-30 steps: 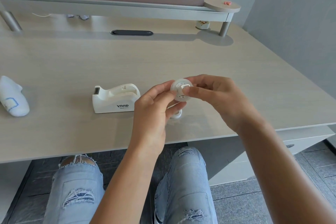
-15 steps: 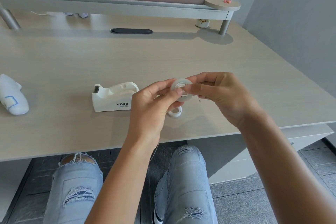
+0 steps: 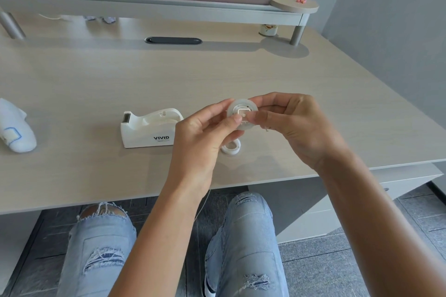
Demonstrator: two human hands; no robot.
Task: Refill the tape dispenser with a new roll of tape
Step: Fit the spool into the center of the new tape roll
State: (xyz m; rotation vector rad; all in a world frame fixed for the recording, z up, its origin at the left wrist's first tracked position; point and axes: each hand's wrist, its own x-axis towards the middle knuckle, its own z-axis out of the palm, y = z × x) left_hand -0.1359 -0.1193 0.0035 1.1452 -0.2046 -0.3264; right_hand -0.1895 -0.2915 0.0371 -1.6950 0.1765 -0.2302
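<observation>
A roll of clear tape (image 3: pixel 242 113), with a white hub piece seated in its core, is held in the air above the front of the worktop (image 3: pixel 241 75). Both hands pinch it: the left hand (image 3: pixel 202 137) closes its grip with thumb and fingertips on the roll's near left side, and the right hand (image 3: pixel 296 125) closes thumb and forefinger on its right side. Below the hands, a small white ring (image 3: pixel 231 147) lies flat on the worktop. Just left of it stands the white tape dispenser (image 3: pixel 150 128), its cradle empty and the cutter end pointing left. Far left lies a white object with a blue outline (image 3: pixel 14 131). A small jar (image 3: pixel 268 29) sits under the raised shelf (image 3: pixel 154 7) at the back.
</observation>
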